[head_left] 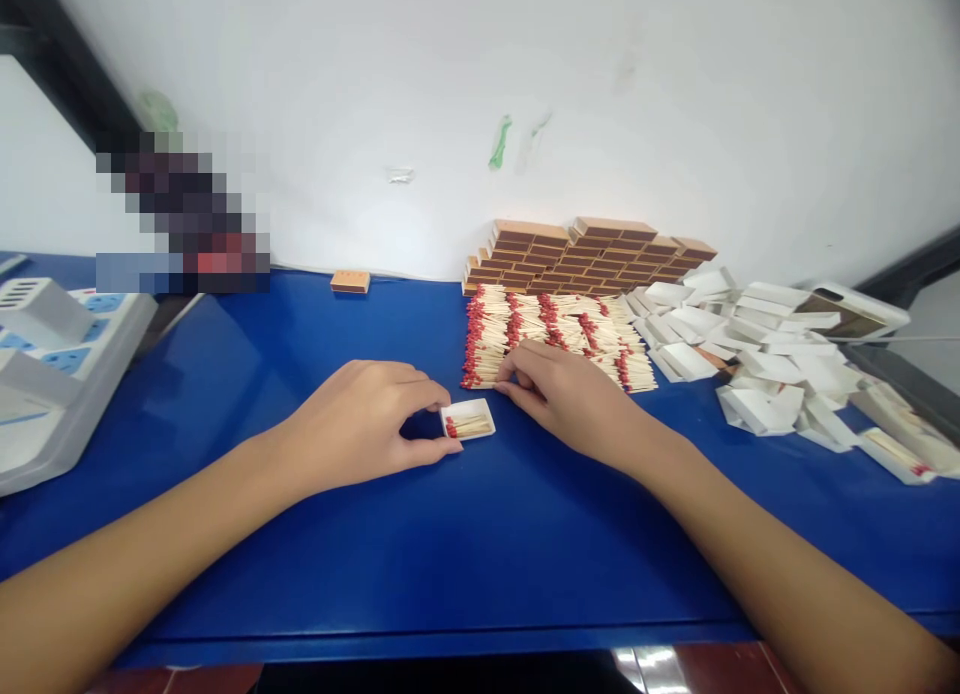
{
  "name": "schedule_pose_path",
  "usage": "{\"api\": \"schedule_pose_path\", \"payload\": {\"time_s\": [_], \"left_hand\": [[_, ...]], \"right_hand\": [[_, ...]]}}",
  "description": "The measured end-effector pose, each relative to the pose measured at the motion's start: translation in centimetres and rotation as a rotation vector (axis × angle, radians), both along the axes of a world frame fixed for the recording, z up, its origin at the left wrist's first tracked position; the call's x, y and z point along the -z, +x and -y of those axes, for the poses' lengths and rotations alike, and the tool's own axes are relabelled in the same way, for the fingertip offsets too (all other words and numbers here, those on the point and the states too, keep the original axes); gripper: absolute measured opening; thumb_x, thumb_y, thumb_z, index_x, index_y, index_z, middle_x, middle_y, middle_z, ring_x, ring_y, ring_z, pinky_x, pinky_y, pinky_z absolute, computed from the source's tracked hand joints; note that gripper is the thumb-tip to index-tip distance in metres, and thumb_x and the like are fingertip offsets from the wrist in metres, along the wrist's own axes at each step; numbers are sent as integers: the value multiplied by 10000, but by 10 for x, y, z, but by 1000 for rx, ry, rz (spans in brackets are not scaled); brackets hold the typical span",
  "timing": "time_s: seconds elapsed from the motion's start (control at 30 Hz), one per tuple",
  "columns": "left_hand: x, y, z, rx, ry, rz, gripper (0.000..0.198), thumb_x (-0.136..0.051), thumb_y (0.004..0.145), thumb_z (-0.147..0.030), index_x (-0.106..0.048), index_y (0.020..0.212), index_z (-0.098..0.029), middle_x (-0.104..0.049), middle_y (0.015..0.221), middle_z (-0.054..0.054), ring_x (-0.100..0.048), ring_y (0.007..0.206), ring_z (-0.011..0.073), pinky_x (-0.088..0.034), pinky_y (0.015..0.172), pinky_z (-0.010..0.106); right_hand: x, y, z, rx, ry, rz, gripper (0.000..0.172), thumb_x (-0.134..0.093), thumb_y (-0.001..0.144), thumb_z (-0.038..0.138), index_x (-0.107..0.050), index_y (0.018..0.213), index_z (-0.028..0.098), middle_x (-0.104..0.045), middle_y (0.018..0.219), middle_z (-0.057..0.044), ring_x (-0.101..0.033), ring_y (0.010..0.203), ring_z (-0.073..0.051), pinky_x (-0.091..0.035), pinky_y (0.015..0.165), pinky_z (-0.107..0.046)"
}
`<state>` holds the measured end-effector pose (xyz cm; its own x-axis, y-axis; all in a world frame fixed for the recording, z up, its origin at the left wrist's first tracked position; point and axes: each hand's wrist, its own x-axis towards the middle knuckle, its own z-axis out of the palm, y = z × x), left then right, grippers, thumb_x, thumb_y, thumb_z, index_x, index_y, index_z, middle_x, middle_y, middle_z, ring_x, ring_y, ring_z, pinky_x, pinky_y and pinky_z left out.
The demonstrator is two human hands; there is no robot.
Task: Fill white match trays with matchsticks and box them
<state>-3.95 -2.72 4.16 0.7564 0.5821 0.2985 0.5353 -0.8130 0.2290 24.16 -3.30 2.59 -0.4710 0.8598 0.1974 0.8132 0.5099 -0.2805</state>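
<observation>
A small white matchbox tray [480,411] lies on the blue table [450,554], with several red-tipped matches [469,427] in it. My left hand [375,414] grips the tray's left end between thumb and fingers. To the right, my right hand [555,389] rests at the front edge of a wide pile of red-tipped matches [525,319], its fingers pinched together. Whatever is between those fingertips is too small to make out. Behind the pile, closed matchboxes [600,254] are stacked against the wall.
White empty trays [772,344] lie heaped at the right, near a phone-like object [855,309] and a tray holding matches [896,456]. One closed matchbox [350,281] sits at the back. A white power strip [97,394] with plugs stands at the left.
</observation>
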Motion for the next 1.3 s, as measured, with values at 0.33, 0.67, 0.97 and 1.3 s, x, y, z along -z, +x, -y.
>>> {"api": "schedule_pose_path", "payload": {"time_s": [0.33,0.67,0.97,1.3], "left_hand": [[0,3,0,-13,-19,-22,238,-853,935,-415,-831,1034,-200,-765,833,-6,-712,750,169,-462,647,282],[0,2,0,-20,-4,-10,212,-818,956,-413,-818,1020,-211,-772,838,-6,-723,765,170,-484,669,284],[0,2,3,6,0,45,202,-809,973,-383,-788,1022,-188,-771,880,-7,-721,774,159,-487,672,278],[0,3,4,-3,-12,14,200,-794,983,-389,-779,1008,-191,-783,896,4,-735,801,165,-505,694,269]], "right_hand": [[-7,2,4,-38,12,12,104,-586,1090,230,-583,987,218,-666,964,-50,-603,799,-196,-413,694,-313],[-21,-10,27,-157,34,45,103,-560,1100,201,-640,1035,202,-706,1004,-61,-650,773,-172,-418,648,-305],[-21,-16,31,-187,142,132,194,-513,1116,199,-662,994,174,-719,976,-74,-649,734,-171,-401,619,-318],[-18,-18,31,-206,58,38,156,-542,1125,235,-673,1053,190,-724,1028,-76,-664,780,-175,-425,651,-305]]}}
